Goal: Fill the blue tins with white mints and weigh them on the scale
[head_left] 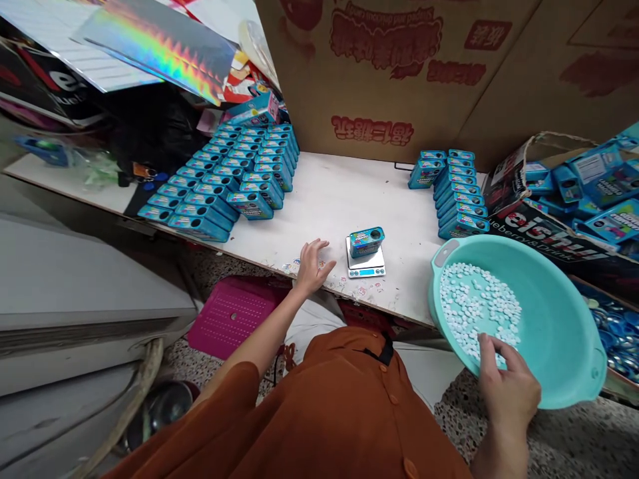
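My left hand (312,267) rests near the table's front edge, fingers apart and holding nothing. To its right a small digital scale (366,263) with a lit display bears one blue candy tin (367,242), standing upright with a dark round opening on top. My right hand (510,382) is over the near rim of a turquoise plastic basin (554,326). Its thumb and fingertips are pinched together above the loose white candies (479,306); whatever is between them is too small or hidden to make out.
Rows of blue tins (214,179) stand at the table's left, and a shorter group (462,193) stands at the right. An open carton (549,219) heaped with tins is behind the basin. A large cardboard box (389,80) walls the back. A magenta stool (234,316) stands below.
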### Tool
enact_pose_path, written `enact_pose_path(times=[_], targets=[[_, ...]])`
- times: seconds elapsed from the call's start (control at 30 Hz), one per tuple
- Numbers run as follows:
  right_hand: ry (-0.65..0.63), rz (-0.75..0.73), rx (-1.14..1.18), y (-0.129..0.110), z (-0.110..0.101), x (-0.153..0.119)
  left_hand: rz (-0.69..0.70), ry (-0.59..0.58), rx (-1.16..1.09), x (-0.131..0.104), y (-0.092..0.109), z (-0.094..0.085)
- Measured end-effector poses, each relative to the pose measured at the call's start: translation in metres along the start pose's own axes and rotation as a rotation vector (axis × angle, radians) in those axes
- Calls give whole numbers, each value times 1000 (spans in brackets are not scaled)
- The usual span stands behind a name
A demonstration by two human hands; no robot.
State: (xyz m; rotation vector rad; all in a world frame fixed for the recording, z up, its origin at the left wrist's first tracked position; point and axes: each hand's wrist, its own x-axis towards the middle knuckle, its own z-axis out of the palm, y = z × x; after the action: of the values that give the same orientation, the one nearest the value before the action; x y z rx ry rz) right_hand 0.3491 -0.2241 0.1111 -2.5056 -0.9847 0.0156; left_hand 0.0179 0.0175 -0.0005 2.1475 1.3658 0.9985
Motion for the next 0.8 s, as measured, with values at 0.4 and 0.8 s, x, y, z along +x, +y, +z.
enact_pose_path(times=[0.4, 0.8], targets=[[-10, -12, 4, -1, -1, -1, -12, -60, 48, 0, -1, 0], [0, -49, 25, 3, 1, -2, 33, -55, -17, 26, 42, 13]])
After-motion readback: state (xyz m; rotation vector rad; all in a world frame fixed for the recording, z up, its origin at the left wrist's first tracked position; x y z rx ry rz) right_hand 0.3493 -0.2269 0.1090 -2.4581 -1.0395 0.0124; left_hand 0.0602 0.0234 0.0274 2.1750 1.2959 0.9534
